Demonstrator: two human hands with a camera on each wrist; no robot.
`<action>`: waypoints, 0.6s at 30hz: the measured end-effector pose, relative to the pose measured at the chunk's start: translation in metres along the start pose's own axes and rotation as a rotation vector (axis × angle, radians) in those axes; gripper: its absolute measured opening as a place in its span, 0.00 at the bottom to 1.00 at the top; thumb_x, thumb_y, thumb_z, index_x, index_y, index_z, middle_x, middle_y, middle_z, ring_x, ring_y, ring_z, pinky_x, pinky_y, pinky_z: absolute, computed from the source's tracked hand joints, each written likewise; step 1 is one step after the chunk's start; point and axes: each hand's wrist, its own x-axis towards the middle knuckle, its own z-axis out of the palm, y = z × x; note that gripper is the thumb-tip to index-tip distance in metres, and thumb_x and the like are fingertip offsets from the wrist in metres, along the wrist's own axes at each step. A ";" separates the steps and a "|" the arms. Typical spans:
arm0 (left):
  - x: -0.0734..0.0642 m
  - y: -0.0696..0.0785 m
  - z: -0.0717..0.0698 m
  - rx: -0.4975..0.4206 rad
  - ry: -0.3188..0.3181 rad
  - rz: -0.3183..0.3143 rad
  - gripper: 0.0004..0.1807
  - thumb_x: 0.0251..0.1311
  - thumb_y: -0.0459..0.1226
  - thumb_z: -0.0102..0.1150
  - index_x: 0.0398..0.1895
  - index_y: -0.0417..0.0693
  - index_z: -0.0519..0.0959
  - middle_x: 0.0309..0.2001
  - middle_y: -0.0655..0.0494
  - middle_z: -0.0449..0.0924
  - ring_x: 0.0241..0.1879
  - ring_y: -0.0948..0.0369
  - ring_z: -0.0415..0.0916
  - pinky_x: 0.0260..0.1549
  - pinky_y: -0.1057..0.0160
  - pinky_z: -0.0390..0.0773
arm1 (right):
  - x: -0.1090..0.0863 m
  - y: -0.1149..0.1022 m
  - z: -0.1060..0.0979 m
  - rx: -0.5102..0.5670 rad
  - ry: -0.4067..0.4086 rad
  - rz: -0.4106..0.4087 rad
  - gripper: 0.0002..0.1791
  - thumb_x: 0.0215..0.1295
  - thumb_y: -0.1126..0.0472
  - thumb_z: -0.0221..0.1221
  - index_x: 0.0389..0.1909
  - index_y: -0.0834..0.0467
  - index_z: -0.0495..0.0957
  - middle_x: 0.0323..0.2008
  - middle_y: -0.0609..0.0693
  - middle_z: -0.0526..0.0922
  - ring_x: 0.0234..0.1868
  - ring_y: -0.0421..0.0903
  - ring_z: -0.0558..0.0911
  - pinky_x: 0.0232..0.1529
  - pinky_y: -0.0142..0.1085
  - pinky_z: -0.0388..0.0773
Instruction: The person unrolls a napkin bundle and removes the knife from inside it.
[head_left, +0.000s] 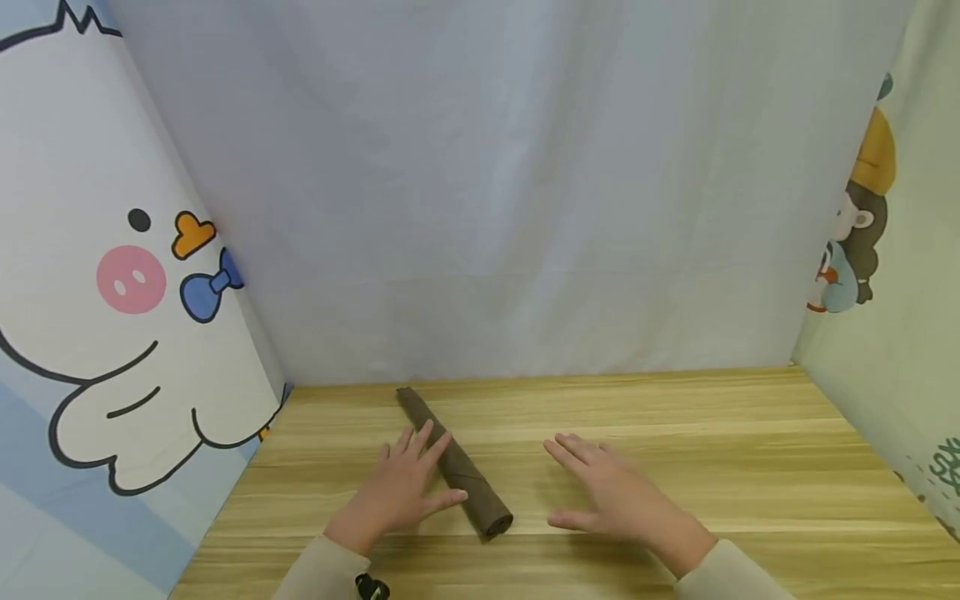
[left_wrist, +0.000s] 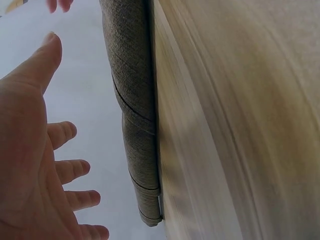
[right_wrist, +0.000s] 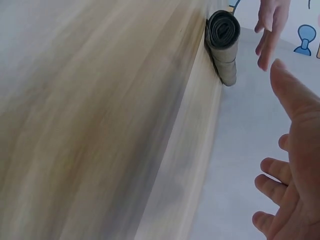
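A dark brown-grey roll of cloth-like material (head_left: 459,468) lies slantwise on the wooden table, its near end showing the coiled layers. In the right wrist view that spiral end of the roll (right_wrist: 223,31) faces the camera. My left hand (head_left: 401,492) is raised beside the roll with fingers spread, overlapping it in the head view; the left wrist view shows a gap between the fingers (left_wrist: 75,171) and the roll (left_wrist: 132,100). To the right of the roll, my right hand (head_left: 611,492) hovers over the table, fingers extended, holding nothing.
The wooden tabletop (head_left: 750,467) runs back to a pale grey curtain (head_left: 480,192). On the left hangs a cloth printed with a white cartoon bird (head_left: 67,183); on the right, a pale green printed one (head_left: 915,350). A dark object (head_left: 371,587) sits at the left sleeve cuff.
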 end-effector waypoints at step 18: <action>0.017 -0.011 0.003 0.006 -0.049 -0.056 0.49 0.56 0.71 0.45 0.75 0.55 0.57 0.74 0.41 0.48 0.70 0.37 0.48 0.59 0.30 0.54 | 0.029 -0.024 0.013 -0.020 -0.102 -0.063 0.51 0.57 0.27 0.55 0.74 0.54 0.56 0.71 0.50 0.61 0.71 0.49 0.61 0.66 0.57 0.57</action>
